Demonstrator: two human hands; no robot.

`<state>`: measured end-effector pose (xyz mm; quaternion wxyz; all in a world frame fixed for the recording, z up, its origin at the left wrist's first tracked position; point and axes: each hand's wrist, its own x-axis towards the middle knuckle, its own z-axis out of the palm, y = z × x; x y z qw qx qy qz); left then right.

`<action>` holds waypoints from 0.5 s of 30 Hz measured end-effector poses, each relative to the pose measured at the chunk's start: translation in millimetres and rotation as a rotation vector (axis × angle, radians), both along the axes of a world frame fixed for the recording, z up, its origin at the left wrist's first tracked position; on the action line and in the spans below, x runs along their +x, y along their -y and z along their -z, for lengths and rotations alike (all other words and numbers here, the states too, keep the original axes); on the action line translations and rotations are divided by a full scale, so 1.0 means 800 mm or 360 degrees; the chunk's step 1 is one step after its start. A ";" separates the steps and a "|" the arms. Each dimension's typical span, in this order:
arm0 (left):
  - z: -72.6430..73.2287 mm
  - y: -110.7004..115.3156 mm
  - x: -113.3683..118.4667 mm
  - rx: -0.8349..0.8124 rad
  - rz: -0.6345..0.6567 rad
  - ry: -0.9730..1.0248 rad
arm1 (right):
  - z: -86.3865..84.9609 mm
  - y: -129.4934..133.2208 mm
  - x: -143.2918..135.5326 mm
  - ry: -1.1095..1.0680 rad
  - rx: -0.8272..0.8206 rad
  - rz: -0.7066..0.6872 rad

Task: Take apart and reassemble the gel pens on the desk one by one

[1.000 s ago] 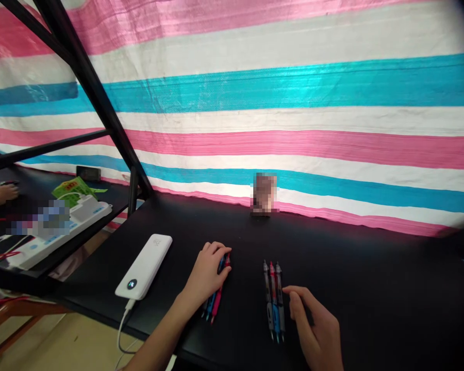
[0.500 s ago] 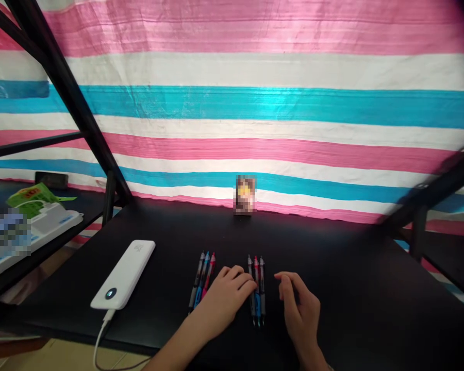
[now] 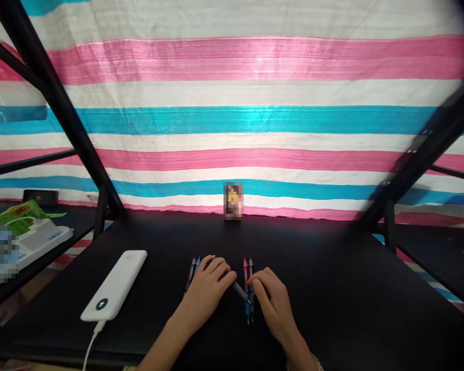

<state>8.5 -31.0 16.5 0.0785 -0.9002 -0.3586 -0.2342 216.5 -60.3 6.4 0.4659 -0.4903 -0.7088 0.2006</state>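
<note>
My left hand (image 3: 209, 283) is closed on a dark grey pen (image 3: 240, 291), which slants down to the right. The lower end of this pen lies by two other pens, a red-topped pen (image 3: 246, 265) and a dark grey clear-topped pen (image 3: 251, 268), that lie side by side. From the right, my right hand (image 3: 272, 299) reaches these two, its fingers curled and the fingertips at their upper bodies. Whether it grips one is hidden. Left of my left hand lie a dark pen (image 3: 190, 273) and a blue-topped pen (image 3: 197, 264), partly covered by that hand.
A white power bank (image 3: 116, 286) with a white cable (image 3: 89, 342) lies left on the black table (image 3: 170, 234). A small blurred box (image 3: 233, 202) stands at the back before the striped sheet (image 3: 232, 93). Black frame bars (image 3: 73, 136) slant at both sides. A power strip (image 3: 42, 242) sits far left.
My left hand has taken the leftmost pen of the right group and drawn it left, tilting it. My right hand has moved in to the remaining two pens. The view has shifted.
</note>
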 end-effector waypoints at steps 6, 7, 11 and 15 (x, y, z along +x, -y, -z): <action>-0.010 0.012 0.003 0.0096 -0.0134 0.0135 | 0.004 -0.004 -0.006 0.0109 0.0041 -0.0132; -0.011 0.014 0.005 0.0082 -0.0153 0.0145 | 0.005 -0.005 -0.006 0.0108 0.0052 -0.0129; -0.013 0.019 0.014 0.0001 -0.0205 0.0171 | 0.007 -0.007 -0.005 0.0081 0.0081 -0.0135; -0.011 0.019 0.015 -0.0086 -0.0228 0.0175 | 0.007 -0.006 -0.006 0.0030 0.0092 -0.0143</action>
